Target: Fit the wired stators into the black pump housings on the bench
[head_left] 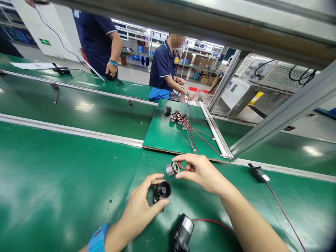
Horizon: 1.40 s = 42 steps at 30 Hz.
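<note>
- Left hand (143,206), curled partway, thumb and fingertips pinching a small black round plastic housing (162,191) just above the green bench mat (65,189); open mouth turned up toward the camera, probably so the inside shows.
- Right hand (203,171), closed to a fingertip pinch around a small silver-and-copper motor core with red leads (172,168), held just above and right of the housing, near it but apart; likely kept close for lining up.
- Below both hands, a larger black cylindrical motor with a silver band (182,231) lying on the mat, its red wire trailing right; lower end cut off by the frame edge.
- Further off, a green board (162,134) bearing a cluster of similar cores (180,118), red leads fanned toward the near edge, seemingly staged within reach.
- Small black adapter with a red cable (258,173) resting to the right.
- Two other people in dark blue shirts beyond the belt; their work too small to make out.
- Core's winding detail blurred; contact between leads and right palm not discernible.
</note>
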Each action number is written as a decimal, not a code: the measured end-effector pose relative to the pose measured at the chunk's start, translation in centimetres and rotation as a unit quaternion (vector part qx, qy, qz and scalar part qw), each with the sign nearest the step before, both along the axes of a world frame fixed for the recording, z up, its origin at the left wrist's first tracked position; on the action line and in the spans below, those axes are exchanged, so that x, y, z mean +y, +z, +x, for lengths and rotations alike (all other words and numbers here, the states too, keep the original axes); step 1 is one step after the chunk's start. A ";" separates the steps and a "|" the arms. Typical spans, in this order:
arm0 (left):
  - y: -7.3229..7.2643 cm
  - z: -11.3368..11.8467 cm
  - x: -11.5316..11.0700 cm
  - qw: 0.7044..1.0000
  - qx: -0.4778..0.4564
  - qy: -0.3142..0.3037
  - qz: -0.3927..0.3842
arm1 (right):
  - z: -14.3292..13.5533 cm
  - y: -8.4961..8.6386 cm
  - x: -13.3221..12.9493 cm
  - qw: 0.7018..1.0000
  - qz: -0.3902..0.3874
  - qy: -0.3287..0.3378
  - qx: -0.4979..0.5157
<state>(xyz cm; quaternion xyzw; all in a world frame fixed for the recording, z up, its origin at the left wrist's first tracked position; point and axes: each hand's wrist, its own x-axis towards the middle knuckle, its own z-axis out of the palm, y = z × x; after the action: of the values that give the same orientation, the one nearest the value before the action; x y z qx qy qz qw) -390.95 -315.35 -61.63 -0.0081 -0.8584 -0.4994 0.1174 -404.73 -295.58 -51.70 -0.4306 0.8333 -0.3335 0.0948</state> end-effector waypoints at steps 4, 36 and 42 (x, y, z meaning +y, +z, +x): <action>-0.1 0.4 1.2 1.000 0.001 -0.022 0.018 | 3.9 0.9 1.2 0.997 0.028 0.069 -0.027; -0.2 0.7 0.2 0.948 0.196 -0.095 -0.230 | 5.4 -1.1 0.3 0.970 0.165 0.099 0.148; 1.3 -1.4 1.7 0.979 0.024 -0.133 -0.152 | 4.4 -2.1 0.5 0.973 0.196 0.035 0.116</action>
<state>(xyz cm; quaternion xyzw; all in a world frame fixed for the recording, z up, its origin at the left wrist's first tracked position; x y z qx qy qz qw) -392.32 -313.70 -60.36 -0.1519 -0.9125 -0.3739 0.0676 -400.37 -295.12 -53.82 -0.4679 0.8724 -0.1081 0.0917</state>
